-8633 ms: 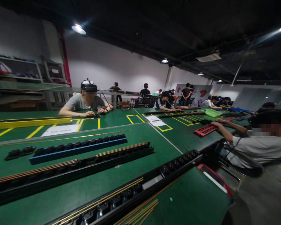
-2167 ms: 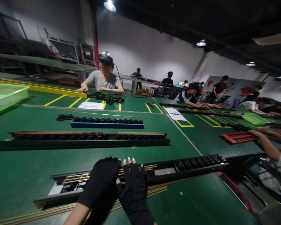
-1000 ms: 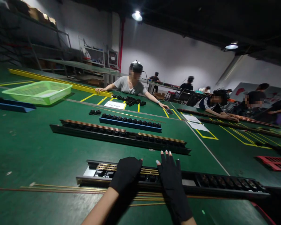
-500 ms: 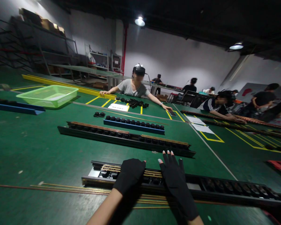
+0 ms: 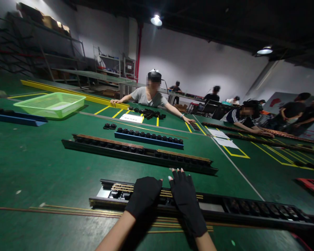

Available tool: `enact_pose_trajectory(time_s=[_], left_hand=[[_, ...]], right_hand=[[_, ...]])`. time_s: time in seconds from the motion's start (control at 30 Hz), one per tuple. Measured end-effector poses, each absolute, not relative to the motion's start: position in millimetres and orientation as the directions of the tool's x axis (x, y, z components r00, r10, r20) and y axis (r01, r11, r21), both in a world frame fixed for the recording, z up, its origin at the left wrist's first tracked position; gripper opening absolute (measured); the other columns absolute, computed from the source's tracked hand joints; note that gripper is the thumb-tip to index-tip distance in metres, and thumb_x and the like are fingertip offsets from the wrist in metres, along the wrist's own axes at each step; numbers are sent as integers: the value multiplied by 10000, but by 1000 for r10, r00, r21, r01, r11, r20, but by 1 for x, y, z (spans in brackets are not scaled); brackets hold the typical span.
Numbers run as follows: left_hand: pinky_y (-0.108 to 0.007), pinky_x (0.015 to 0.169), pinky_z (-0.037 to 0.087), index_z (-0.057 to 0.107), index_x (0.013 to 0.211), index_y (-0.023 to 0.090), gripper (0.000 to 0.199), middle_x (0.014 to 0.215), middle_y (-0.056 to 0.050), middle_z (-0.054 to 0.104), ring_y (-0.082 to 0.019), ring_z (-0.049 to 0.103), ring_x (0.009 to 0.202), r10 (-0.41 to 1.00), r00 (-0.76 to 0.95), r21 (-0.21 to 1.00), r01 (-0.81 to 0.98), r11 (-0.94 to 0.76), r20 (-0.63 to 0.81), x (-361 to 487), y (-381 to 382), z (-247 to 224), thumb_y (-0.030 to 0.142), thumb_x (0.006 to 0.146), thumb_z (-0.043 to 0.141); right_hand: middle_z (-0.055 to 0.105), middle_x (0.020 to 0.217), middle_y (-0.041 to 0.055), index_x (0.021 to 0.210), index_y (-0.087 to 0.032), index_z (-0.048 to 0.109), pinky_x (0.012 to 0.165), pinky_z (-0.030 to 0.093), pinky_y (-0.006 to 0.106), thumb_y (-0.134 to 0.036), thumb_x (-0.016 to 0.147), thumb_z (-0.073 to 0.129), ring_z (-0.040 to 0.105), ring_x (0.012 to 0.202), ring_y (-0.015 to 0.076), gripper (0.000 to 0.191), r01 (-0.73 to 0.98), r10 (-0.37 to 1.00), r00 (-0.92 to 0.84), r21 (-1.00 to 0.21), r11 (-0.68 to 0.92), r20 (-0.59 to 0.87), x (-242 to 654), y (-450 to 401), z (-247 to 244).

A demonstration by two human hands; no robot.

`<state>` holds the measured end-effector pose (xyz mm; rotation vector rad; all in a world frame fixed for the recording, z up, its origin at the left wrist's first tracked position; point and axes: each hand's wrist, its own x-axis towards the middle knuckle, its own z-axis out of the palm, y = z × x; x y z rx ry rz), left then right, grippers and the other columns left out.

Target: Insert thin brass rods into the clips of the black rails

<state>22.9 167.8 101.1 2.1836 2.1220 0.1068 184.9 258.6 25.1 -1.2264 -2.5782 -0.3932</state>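
Observation:
A long black channel (image 5: 253, 220) lies across the near table, with dark blocks in its right part and thin brass rods (image 5: 122, 188) along its left part. My left hand (image 5: 146, 195), in a black fingerless glove, rests over the rods with its fingers curled; what is under them is hidden. My right hand (image 5: 186, 200), gloved alike, lies over the channel just right of the left one, fingers stretched out, palm down on the rods. The rod ends show to its right. More loose rods (image 5: 81, 211) lie on the green table in front of the channel.
Beyond are a second black channel (image 5: 136, 156), a blue channel of black blocks (image 5: 149, 140) and a green basket (image 5: 52, 104) at the left. A person (image 5: 153, 94) sits across the table, arms spread. Another person leans over channels at the right.
My right hand has moved left, closer to my left hand, uncovering rod ends on its right. My left hand has barely moved. The person opposite has shifted the dark flat object slightly right.

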Motion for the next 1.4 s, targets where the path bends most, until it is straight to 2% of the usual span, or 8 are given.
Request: enact_pose_trajectory(time_s=[0.33,0.5,0.6,0.7,0.87,1.0,1.2,1.4], left_hand=[[-389,752,540,679,1106,120,356,955,-182,727,-303,705,898,999,45,105,993,-47,30,22,167,94,205,1011,347],[-391,762,560,688,1119,119,354,975,-186,735,-304,712,914,998,48,85,995,-44,-42,22,170,98,183,1001,361],[-403,770,569,689,1135,133,342,988,-175,740,-308,717,918,998,37,73,997,-33,-55,22,172,98,168,989,382],[-425,769,572,691,1144,146,383,987,-165,741,-323,718,929,998,22,61,998,-18,-61,22,175,93,200,1011,336],[-382,775,558,693,1139,132,349,993,-176,733,-307,710,932,999,41,89,995,-39,-24,20,174,87,204,996,383],[-412,781,559,692,1131,127,390,1006,-184,733,-325,710,948,997,26,83,996,-20,-67,21,173,92,201,1008,330],[-407,802,561,670,1182,140,355,1048,-171,737,-327,710,988,996,31,72,997,-25,-82,22,173,96,216,1005,372],[-407,803,553,678,1150,148,327,1047,-170,735,-326,708,983,997,29,86,996,-23,-71,22,172,98,189,975,404]], right_hand=[[591,1398,216,1334,-97,639,1130,304,613,-250,1010,459,483,1374,384,401,855,775,-493,56,515,395,172,253,50],[635,1358,174,1296,-125,672,1147,322,546,-244,1010,441,531,1340,332,385,871,811,-409,-86,484,419,157,250,61],[664,1316,170,1236,-147,703,1102,389,532,-222,996,464,576,1291,320,346,857,834,-440,-122,501,333,150,249,58],[675,1289,181,1204,-153,709,1057,427,540,-222,992,472,586,1272,326,326,852,844,-469,-118,510,260,148,248,55],[657,1324,170,1244,-153,680,1066,410,556,-237,999,459,559,1299,330,340,850,841,-482,-103,517,248,149,247,56],[654,1326,176,1212,-164,697,1064,405,562,-225,1001,451,561,1298,333,330,851,841,-478,-105,515,255,149,247,56],[630,1356,192,1226,-139,693,1111,327,622,-230,1003,442,519,1340,357,348,857,841,-475,-82,509,259,147,247,59],[662,1337,127,1249,-194,698,1151,303,554,-169,1000,382,559,1299,302,402,837,809,-476,-104,537,345,138,253,64]])
